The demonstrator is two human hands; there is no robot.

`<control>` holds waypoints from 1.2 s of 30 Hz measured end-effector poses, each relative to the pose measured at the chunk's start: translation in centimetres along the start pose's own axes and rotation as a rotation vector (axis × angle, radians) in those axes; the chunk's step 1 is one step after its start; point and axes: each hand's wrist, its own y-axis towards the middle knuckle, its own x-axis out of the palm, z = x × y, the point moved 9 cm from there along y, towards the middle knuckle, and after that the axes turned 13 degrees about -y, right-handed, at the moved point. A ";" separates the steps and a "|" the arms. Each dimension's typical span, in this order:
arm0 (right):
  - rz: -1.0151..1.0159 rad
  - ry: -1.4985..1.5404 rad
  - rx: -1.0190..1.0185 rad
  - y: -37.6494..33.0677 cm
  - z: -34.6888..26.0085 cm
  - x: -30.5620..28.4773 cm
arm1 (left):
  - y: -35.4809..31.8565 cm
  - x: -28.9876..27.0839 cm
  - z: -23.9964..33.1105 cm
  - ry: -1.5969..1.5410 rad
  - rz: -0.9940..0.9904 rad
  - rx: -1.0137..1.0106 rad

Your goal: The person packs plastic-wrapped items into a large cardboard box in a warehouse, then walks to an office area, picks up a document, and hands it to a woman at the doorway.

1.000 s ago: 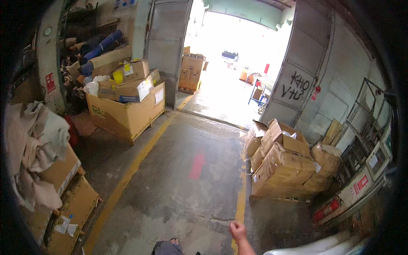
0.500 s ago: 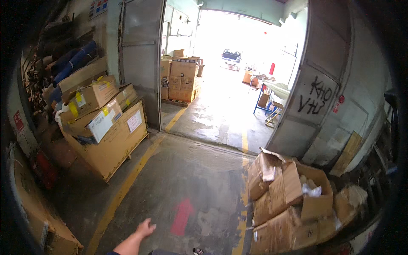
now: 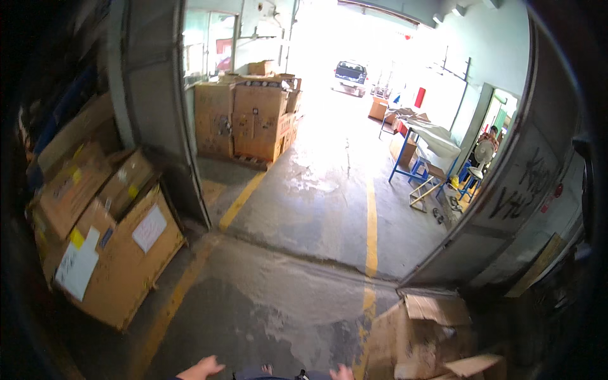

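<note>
My left hand (image 3: 206, 367) shows at the lower edge, low over the grey floor (image 3: 253, 316), fingers loosely apart with nothing in them. Further right, my right hand (image 3: 342, 372) is partly cut off by the lower edge. Its visible fingers are slightly apart, and no held thing shows. Between the hands are my dark clothing and part of a foot (image 3: 267, 368). Nearest to my right hand are worn cardboard boxes (image 3: 418, 342), apart from it.
A large carton (image 3: 136, 259) loaded with boxes stands left. Ahead, a doorway has metal doors (image 3: 158, 95) on both sides. Beyond it are stacked cartons (image 3: 259, 120), a covered blue-legged table (image 3: 437, 142), a stool (image 3: 427, 180), a parked pickup (image 3: 350, 76) and a seated person (image 3: 491, 136).
The view has moved forward toward the doorway. The left carton and right boxes are nearer the picture's edges. My right hand has come into view; the red floor arrow has gone out.
</note>
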 end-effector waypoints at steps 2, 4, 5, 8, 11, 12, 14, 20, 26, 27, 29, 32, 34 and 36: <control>-0.455 0.225 0.224 1.7 0.7 4.4 | 8.9 -10.9 19.5 -0.075 0.246 0.359; -0.409 0.431 0.171 8.7 -1.4 2.9 | 16.6 -19.8 36.2 -0.306 0.325 0.641; -0.450 0.421 0.145 13.4 -2.3 2.2 | 19.8 -23.7 43.6 -0.293 0.423 0.779; -0.355 0.514 -0.053 31.2 -5.5 -3.2 | 28.9 -30.1 56.4 -0.731 0.308 0.926; -0.686 0.287 0.081 47.1 -5.2 -6.4 | 36.7 -29.9 58.0 -0.323 0.375 0.458; -0.671 0.163 -0.071 52.9 -6.2 -8.5 | 38.2 -28.2 56.7 -0.234 0.296 0.329; -0.497 -0.290 -0.378 64.8 -7.9 -12.8 | 40.7 -24.4 53.7 0.140 0.108 0.198; -0.525 0.187 0.099 97.7 -10.2 -22.3 | 52.9 -24.3 48.8 -0.084 -0.044 -0.252; -0.343 -0.074 0.216 116.0 -17.9 -23.2 | 81.0 -44.5 80.6 0.165 0.011 -0.144; -0.369 0.191 0.252 118.8 -19.7 -23.4 | 86.0 -49.8 89.3 0.183 0.119 -0.089; -0.393 0.728 0.314 126.0 -23.3 -24.6 | 94.5 -60.6 110.4 -0.044 0.384 0.427; -0.391 0.519 0.014 140.9 -28.4 -28.9 | 105.7 -71.3 135.4 -0.396 0.333 0.778; -0.433 0.452 -0.086 151.9 -31.1 -31.5 | 111.0 -75.8 147.9 -0.530 0.343 1.043; -0.328 0.357 -0.068 164.3 -32.9 -36.1 | 117.9 -77.0 153.8 -0.550 0.384 0.914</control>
